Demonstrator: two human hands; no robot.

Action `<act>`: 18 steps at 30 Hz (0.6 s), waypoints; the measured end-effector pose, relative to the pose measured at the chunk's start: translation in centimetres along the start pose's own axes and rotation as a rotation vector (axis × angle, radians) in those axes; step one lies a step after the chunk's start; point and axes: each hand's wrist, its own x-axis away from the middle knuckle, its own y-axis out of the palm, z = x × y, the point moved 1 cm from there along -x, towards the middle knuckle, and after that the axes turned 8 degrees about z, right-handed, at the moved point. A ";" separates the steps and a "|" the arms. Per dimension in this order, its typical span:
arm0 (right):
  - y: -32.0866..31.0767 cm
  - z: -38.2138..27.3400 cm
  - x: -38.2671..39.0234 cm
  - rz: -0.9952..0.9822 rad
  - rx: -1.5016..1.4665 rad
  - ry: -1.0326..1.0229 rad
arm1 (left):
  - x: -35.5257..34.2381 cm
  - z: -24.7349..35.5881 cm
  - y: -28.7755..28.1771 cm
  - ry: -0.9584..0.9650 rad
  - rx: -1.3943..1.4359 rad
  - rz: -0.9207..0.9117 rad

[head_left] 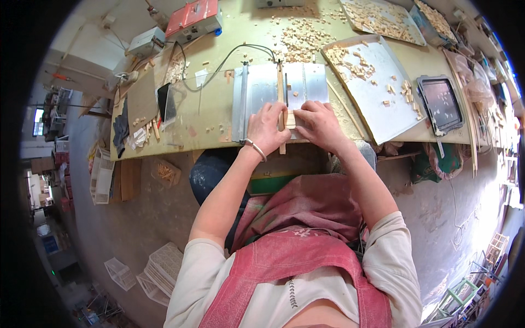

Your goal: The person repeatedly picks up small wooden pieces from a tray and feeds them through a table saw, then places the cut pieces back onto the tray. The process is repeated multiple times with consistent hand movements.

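Note:
Both hands meet over a silver metal plate at the table's near edge. Between them lies a small pale wooden block. My left hand, with a bracelet at its wrist, is closed, its thumb and fingertips at the block's left side. From the right, my right hand pinches the same block; its lower fingers are curled under and partly hidden. A narrow wooden strip runs along the plate beside the left fingertips. Just right of the strip is a thin dark slot, and a small wood chip lies nearby.
Many small wood pieces are heaped beyond the plate. At right stand a metal tray with wood pieces and a dark-framed panel. A black cable loops at left, near a phone-like dark slab and a red box.

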 end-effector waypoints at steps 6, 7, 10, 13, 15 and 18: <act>0.0 0.1 -0.7 0.005 -0.023 0.007 | -0.1 -1.0 0.1 -0.033 0.187 0.013; 0.0 0.2 -0.8 -0.004 -0.018 0.005 | -0.3 -1.2 0.0 -0.028 0.187 -0.001; 0.2 0.8 -1.5 -0.018 -0.014 0.001 | -1.2 -1.9 0.0 -0.011 0.191 -0.026; 0.5 1.1 -1.9 -0.019 -0.030 0.014 | -1.9 -2.3 0.0 0.005 0.201 -0.029; 0.4 1.2 -2.1 -0.032 -0.026 0.036 | -2.3 -2.5 0.0 0.008 0.214 -0.033; 0.5 1.5 -2.2 -0.026 -0.037 0.050 | -2.8 -2.6 -0.1 -0.001 0.246 -0.049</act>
